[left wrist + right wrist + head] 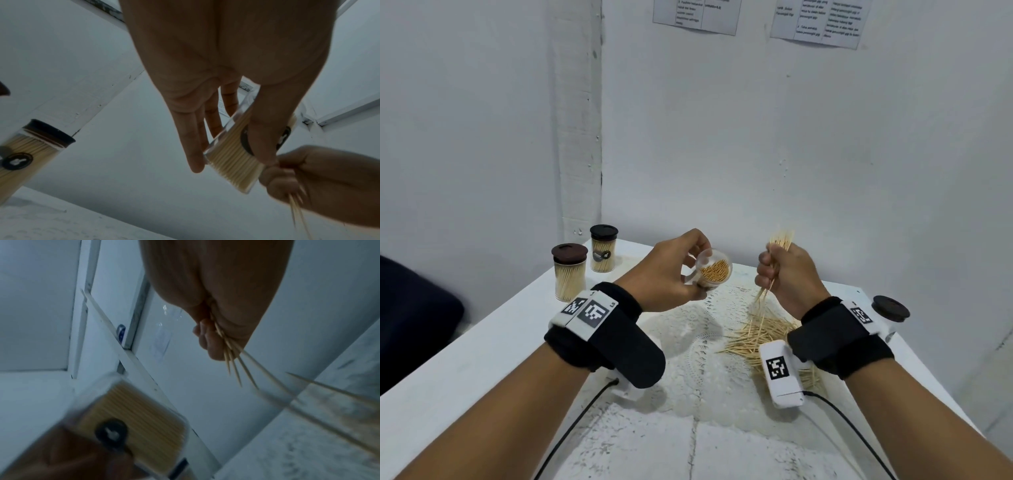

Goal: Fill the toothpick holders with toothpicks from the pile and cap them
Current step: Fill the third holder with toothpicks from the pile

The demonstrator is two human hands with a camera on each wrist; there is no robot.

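Two capped clear toothpick holders (570, 270) already stand full on the white surface (482, 342). Your left hand (671, 274) grips the nearly full third clear holder (714, 270); your right hand (787, 270) clutches a toothpick bundle (782, 241) beside it. The loose pile (760, 334) and dark round cap (890, 308) remain.

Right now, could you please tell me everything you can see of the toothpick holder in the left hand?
The uncapped toothpick holder is a clear, seemingly plastic cylinder with a round black label, packed nearly full of pale wooden toothpicks. The left hand grips it in the air above the table, thumb on one side and fingers on the other, open mouth tilted toward the camera. The right hand, gripping a bundle of toothpicks, is close beside it.
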